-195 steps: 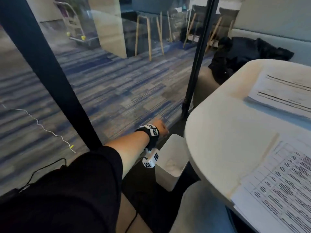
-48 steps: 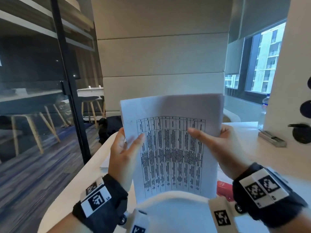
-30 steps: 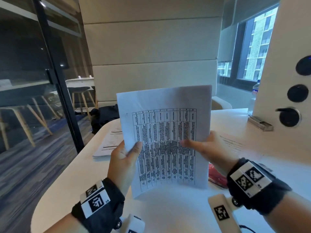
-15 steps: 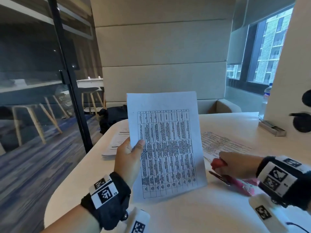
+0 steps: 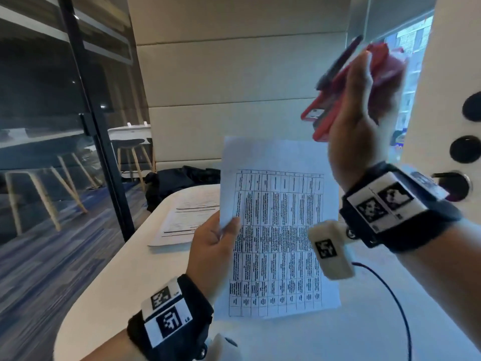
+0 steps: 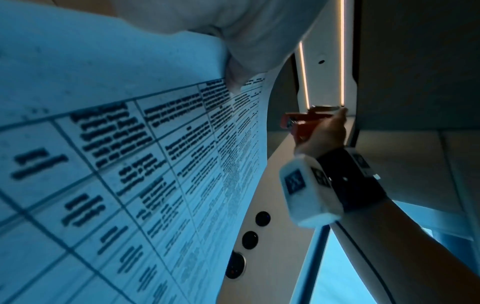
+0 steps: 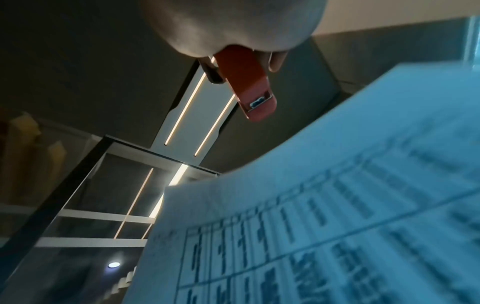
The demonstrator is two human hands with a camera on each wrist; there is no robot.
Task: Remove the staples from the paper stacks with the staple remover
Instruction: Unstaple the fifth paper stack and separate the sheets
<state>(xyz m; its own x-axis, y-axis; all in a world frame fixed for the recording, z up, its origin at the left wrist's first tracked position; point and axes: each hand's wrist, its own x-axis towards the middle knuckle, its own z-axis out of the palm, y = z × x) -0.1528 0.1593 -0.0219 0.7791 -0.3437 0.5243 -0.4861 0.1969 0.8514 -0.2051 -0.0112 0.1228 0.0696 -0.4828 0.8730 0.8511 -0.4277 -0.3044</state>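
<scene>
Head view: stapled table printout point(image 5: 281, 230) held upright above the white desk point(image 5: 109, 290), pinched at its left edge by left hand point(image 5: 213, 246). Red staple remover point(image 5: 346, 92) raised high, gripped in right hand point(image 5: 361, 121); half a second ago still low on the desk. No staple visible; removal here seemingly not begun. Another paper stack point(image 5: 182, 222) waiting behind.

Left wrist view: thumb point(image 6: 233, 78) on the page.

Right wrist view: remover's tip point(image 7: 257, 105) just above the sheet's top edge.

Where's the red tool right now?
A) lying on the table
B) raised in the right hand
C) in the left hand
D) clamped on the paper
B: the right hand grips the red tool in the air, above the paper held by the left hand.
</scene>
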